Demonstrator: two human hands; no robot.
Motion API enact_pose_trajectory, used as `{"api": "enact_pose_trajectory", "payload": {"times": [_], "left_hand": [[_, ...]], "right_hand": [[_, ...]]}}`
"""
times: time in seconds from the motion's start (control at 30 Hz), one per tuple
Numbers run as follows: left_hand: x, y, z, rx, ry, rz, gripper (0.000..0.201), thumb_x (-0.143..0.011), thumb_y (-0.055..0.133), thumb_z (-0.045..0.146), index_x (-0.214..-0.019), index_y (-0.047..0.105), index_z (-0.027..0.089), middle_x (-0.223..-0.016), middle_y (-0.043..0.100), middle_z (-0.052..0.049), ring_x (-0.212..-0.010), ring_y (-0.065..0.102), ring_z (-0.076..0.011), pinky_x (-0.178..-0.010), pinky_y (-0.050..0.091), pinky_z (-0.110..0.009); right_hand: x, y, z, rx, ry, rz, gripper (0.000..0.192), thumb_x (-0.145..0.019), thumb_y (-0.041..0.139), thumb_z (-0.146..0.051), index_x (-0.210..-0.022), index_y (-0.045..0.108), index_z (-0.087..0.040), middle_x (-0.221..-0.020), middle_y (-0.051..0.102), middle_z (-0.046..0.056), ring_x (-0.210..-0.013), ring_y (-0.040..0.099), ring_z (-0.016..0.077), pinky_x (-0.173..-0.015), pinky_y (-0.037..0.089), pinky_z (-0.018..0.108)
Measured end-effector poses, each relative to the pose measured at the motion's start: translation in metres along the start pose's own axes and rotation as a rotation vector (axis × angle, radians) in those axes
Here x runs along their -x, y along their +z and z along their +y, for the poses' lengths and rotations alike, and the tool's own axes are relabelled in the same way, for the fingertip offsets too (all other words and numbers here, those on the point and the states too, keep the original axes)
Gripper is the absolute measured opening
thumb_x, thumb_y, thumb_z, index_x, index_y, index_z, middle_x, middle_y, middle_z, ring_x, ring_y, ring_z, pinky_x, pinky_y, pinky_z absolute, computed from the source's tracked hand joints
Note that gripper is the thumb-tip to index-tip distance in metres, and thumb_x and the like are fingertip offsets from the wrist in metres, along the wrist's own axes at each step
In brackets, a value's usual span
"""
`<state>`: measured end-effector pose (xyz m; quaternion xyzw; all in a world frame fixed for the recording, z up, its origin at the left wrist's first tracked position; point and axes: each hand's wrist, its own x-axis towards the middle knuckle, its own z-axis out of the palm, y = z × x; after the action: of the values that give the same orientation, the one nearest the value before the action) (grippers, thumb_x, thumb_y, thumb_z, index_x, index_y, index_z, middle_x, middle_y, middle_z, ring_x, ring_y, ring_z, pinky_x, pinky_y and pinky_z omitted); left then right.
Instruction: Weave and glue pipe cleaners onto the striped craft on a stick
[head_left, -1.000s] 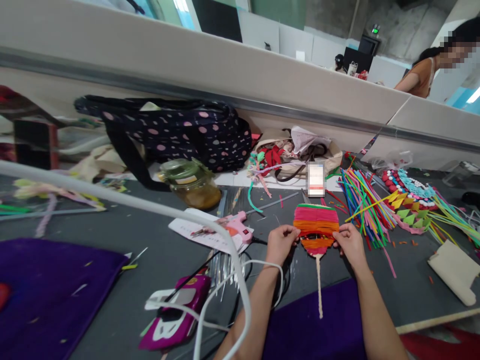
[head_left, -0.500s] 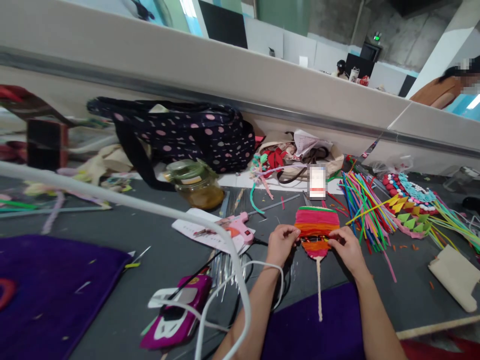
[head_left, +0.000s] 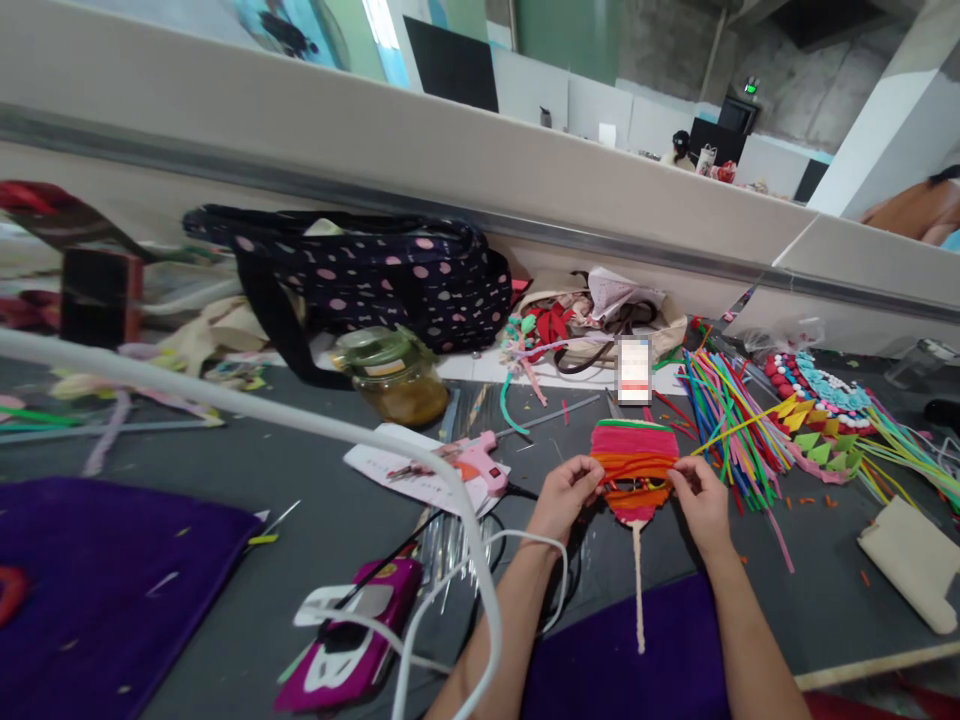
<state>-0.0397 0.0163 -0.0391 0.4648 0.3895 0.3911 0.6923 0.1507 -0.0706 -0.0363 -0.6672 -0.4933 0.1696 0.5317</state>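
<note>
Pinching a striped, heart-shaped craft piece (head_left: 634, 470) from both sides, the left hand (head_left: 562, 497) grips its left edge and the right hand (head_left: 697, 497) its right edge, fingers closed on it, the hands apart with the piece between them. It lies on the grey table (head_left: 225, 500), a pale stick (head_left: 638, 580) running from its point toward the near edge. Just left lies a pink glue gun (head_left: 476, 458) on white paper. Farther left, a glass jar (head_left: 394, 375) with a green lid holds something amber-brown. Behind it slumps a dark polka-dot bag (head_left: 375, 275). A tan bag (head_left: 592, 320) at the far wall holds papers and red scraps. Coloured sticks (head_left: 724, 420) fan out to the right
</note>
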Motion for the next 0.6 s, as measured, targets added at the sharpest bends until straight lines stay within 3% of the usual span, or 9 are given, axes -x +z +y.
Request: {"api": "enact_pose_trajectory", "payload": {"times": [0.1, 0.27, 0.6], "left_hand": [[-0.001, 0.000, -0.002, -0.129, 0.119, 0.036, 0.031, -0.070, 0.066, 0.046, -0.070, 0.055, 0.017, -0.057, 0.050, 0.004, -0.051, 0.042, -0.0088, -0.050, 0.029, -0.021], [-0.003, 0.000, -0.004, -0.248, 0.230, 0.041, 0.025, -0.075, 0.057, 0.041, -0.070, 0.053, 0.018, -0.059, 0.048, 0.005, -0.055, 0.044, -0.0105, -0.055, 0.034, -0.022], [-0.003, -0.004, -0.008, -0.292, 0.165, 0.069, 0.025, -0.077, 0.055, 0.042, -0.070, 0.052, 0.018, -0.051, 0.041, 0.007, -0.045, 0.036, -0.0086, -0.044, 0.027, -0.020]], "right_hand": [[-0.001, 0.002, -0.003, -0.223, 0.172, 0.005, 0.023, -0.081, 0.058, -0.045, -0.084, 0.053, -0.023, -0.070, 0.060, 0.001, -0.061, 0.059, 0.0161, -0.055, 0.050, 0.027], [-0.003, -0.001, 0.000, -0.383, 0.225, 0.041, 0.030, -0.075, 0.066, -0.043, -0.092, 0.051, -0.023, -0.070, 0.057, -0.002, -0.061, 0.058, 0.0142, -0.052, 0.047, 0.023], [-0.004, -0.017, 0.009, -0.017, 0.030, -0.105, 0.021, -0.084, 0.055, -0.039, -0.086, 0.066, -0.022, -0.082, 0.065, 0.004, -0.069, 0.059, 0.0175, -0.065, 0.050, 0.029]]}}
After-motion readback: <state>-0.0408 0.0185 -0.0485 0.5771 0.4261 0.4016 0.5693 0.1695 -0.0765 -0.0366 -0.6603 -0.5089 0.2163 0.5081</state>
